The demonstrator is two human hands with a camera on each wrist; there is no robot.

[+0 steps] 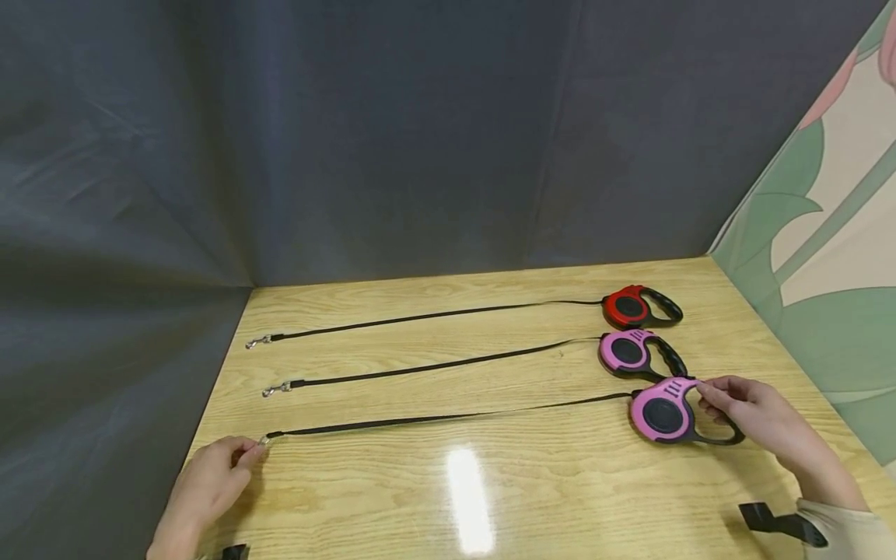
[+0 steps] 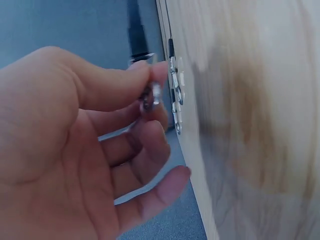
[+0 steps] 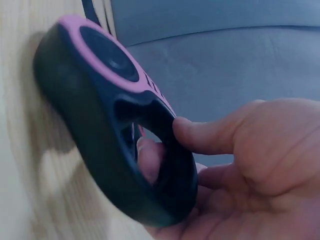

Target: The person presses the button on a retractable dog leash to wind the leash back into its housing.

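Observation:
At the right, my right hand [image 1: 752, 408] grips the black handle of a pink retractable dog leash [image 1: 661, 411], thumb on top and fingers through the handle loop in the right wrist view. Its black strap [image 1: 420, 421] stretches left across the table. My left hand [image 1: 213, 478] pinches the metal snap hook [image 2: 152, 92] at the strap's end between thumb and index finger, the other fingers loosely curled. Behind it lie a second pink leash [image 1: 625, 351] and a red leash [image 1: 626, 307], each with its strap drawn out leftward and a snap hook [image 1: 276, 389] at the end.
The wooden table [image 1: 364, 498] has a bright light reflection near its front. Dark cloth [image 1: 420, 155] hangs behind and at the left. A flower-patterned panel [image 1: 840, 257] borders the right side. The held pink leash sits close against the middle one.

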